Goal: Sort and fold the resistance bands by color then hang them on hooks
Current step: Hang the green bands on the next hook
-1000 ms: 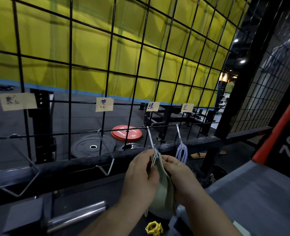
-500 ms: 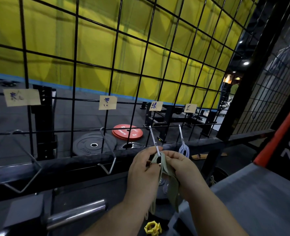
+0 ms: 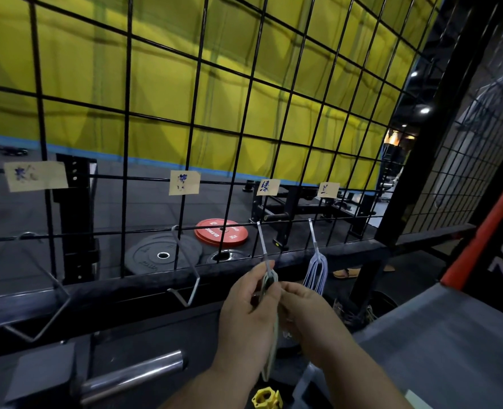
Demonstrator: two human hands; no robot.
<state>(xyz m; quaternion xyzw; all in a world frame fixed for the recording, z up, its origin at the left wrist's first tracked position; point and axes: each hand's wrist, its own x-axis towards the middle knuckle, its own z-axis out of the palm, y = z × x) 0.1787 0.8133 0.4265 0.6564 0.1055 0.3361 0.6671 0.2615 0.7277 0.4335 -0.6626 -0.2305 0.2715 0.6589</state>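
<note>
**Item:** green band (image 3: 271,355), pale sage, flat, folded into a narrow layered strip.

**Location:** lower centre of the frame. Long axis near vertical, upper fold at the lower end of the third hook (image 3: 262,243), remainder hanging between both wrists. Whether the fold already sits over the hook tip cannot be told, as the fingers cover it.

**Left hand** (image 3: 248,317): fingers pinch the upper fold; nearer the hook.

**Right hand** (image 3: 309,314): fingers curled onto the band's right edge.

**Relation:** the hook lies directly above the fingers. Judged next move is a short lift, then a drop onto it.

**Adjacent:** lavender-blue bands (image 3: 315,273) hang from the fourth hook (image 3: 313,234), just right. Paper label (image 3: 268,187) above, on the wire grid (image 3: 291,113). Second hook (image 3: 185,270), left of centre, is bare.
</note>
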